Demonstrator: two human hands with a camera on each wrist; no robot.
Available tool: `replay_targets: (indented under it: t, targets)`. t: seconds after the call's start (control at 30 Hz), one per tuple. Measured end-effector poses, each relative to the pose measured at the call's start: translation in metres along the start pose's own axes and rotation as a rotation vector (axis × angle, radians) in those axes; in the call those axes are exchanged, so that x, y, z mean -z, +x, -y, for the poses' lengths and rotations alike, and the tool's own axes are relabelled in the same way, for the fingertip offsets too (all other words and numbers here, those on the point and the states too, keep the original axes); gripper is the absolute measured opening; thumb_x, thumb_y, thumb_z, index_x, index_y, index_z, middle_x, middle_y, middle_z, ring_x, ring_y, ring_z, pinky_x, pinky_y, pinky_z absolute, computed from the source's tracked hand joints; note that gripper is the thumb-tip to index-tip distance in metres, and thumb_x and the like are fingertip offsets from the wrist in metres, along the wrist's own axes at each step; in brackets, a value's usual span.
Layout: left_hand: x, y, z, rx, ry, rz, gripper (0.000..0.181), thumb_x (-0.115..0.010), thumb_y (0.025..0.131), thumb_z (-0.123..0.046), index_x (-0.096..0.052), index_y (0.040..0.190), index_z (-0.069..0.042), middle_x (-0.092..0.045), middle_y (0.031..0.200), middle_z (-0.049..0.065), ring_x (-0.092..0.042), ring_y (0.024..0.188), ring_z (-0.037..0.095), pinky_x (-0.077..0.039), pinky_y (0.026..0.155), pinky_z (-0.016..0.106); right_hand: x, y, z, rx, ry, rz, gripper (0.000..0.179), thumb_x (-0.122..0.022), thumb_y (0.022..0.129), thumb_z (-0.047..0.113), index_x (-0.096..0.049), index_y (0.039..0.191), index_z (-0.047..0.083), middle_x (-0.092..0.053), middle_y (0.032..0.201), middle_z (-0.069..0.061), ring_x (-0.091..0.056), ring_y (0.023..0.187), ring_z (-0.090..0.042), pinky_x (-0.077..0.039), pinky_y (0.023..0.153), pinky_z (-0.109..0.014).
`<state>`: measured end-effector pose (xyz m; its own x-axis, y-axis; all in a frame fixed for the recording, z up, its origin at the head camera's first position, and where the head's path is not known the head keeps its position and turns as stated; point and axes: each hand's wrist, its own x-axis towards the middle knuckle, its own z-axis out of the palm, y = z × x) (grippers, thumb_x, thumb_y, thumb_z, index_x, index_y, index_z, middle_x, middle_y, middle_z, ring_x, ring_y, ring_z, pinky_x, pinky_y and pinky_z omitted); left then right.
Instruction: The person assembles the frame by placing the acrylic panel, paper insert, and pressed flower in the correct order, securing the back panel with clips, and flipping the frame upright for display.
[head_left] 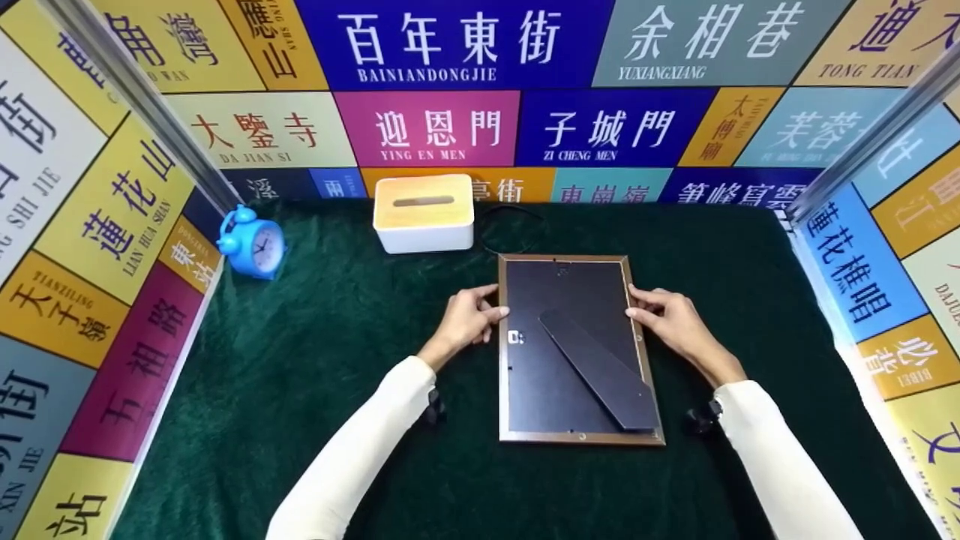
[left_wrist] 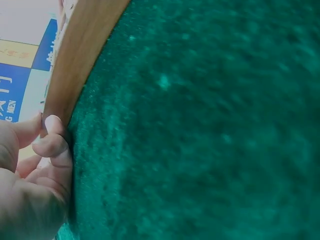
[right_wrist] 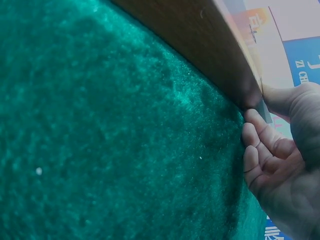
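Note:
A picture frame (head_left: 581, 345) lies back side up on the green cloth, its brown wooden border round a black backing board. The black easel leg (head_left: 600, 375) slants across the backing toward the lower right corner. My left hand (head_left: 466, 319) pinches the frame's left edge in its upper half, thumb on the rim and fingers curled at the side. Opposite it, my right hand (head_left: 675, 319) pinches the right edge at about the same height. Both wrist views show the wooden side, with left fingertips (left_wrist: 54, 122) and right fingertips (right_wrist: 252, 117) right at it.
A white tissue box (head_left: 424, 232) with a wood-coloured lid stands at the back, left of the frame. The blue alarm clock (head_left: 255, 244) is at the back left. Dark green cloth (head_left: 300, 360) covers the table. Printed panels (head_left: 427, 127) wall in the back and sides.

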<state>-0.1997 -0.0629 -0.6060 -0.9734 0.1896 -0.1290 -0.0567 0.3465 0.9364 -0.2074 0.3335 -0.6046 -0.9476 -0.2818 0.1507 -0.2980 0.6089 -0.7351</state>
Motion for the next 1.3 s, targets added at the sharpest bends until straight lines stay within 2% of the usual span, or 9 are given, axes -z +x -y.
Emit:
replay_targets:
  t: [0.2,0.53,0.67,0.97,1.07,1.1,1.2,1.3]
  targets:
    - [-0.002,0.004,-0.004,0.064,0.009,-0.022,0.061,-0.082,0.101,-0.013,-0.059,0.155,0.002,-0.069,0.068,0.009,-0.056,0.042,0.013,-0.041,0.038,0.023,-0.001,0.000,0.001,-0.001,0.008,0.000,0.043,-0.081,0.099,0.001,-0.071,0.140,-0.005,-0.073,0.095,-0.014,-0.058,0.082,-0.010,-0.045,0.072,-0.012]
    - [-0.007,0.004,-0.013,0.099,0.048,-0.045,0.061,-0.083,0.100,-0.011,-0.059,0.154,0.005,-0.064,0.061,0.005,-0.054,0.041,0.012,-0.042,0.039,0.023,0.000,0.000,0.001,-0.019,0.019,-0.008,0.043,-0.081,0.098,0.000,-0.071,0.140,-0.004,-0.074,0.098,-0.017,-0.058,0.082,-0.007,-0.045,0.073,-0.012]
    - [-0.009,0.002,-0.012,0.073,0.052,-0.033,0.062,-0.080,0.102,-0.011,-0.055,0.157,0.006,-0.065,0.063,0.003,-0.057,0.043,0.011,-0.045,0.042,0.022,-0.001,-0.001,0.001,-0.018,0.016,-0.011,0.043,-0.081,0.098,0.000,-0.071,0.140,-0.004,-0.073,0.096,-0.015,-0.058,0.082,-0.007,-0.045,0.073,-0.012]
    - [-0.008,-0.003,0.001,-0.028,0.029,-0.010,0.063,-0.076,0.105,-0.011,-0.050,0.160,0.007,-0.067,0.071,0.004,-0.059,0.048,0.013,-0.048,0.045,0.025,-0.004,-0.001,0.001,-0.008,0.029,-0.026,0.043,-0.082,0.098,-0.001,-0.071,0.139,-0.004,-0.071,0.091,-0.011,-0.058,0.080,-0.009,-0.045,0.072,-0.012]
    - [-0.011,0.006,0.020,-0.066,0.032,-0.029,0.064,-0.078,0.104,-0.015,-0.052,0.158,0.007,-0.066,0.070,0.002,-0.059,0.047,0.012,-0.049,0.045,0.026,-0.004,-0.001,0.000,-0.001,0.030,-0.035,0.043,-0.082,0.097,-0.001,-0.072,0.139,-0.004,-0.071,0.091,-0.012,-0.058,0.080,-0.009,-0.044,0.073,-0.012]
    - [-0.012,0.007,0.021,-0.066,0.031,-0.032,0.064,-0.079,0.104,-0.015,-0.053,0.158,0.007,-0.066,0.071,0.002,-0.059,0.047,0.012,-0.050,0.046,0.026,-0.004,-0.001,0.000,-0.001,0.027,-0.036,0.043,-0.082,0.097,-0.001,-0.072,0.139,-0.004,-0.071,0.091,-0.013,-0.059,0.080,-0.009,-0.045,0.073,-0.012]
    - [-0.014,0.007,0.022,-0.064,0.029,-0.056,0.063,-0.080,0.103,-0.016,-0.055,0.157,0.006,-0.065,0.071,0.002,-0.059,0.047,0.013,-0.051,0.049,0.027,-0.003,-0.001,0.000,-0.010,0.021,-0.021,0.044,-0.082,0.099,0.001,-0.071,0.141,-0.003,-0.073,0.093,-0.013,-0.061,0.081,-0.009,-0.046,0.073,-0.012]
    - [-0.013,-0.002,0.008,-0.035,0.014,-0.073,0.061,-0.078,0.102,-0.013,-0.056,0.157,0.005,-0.065,0.073,0.002,-0.059,0.048,0.013,-0.052,0.051,0.027,0.001,0.000,0.004,-0.015,0.006,-0.017,0.041,-0.080,0.101,0.003,-0.072,0.141,-0.002,-0.074,0.095,-0.014,-0.062,0.082,-0.011,-0.046,0.073,-0.012]
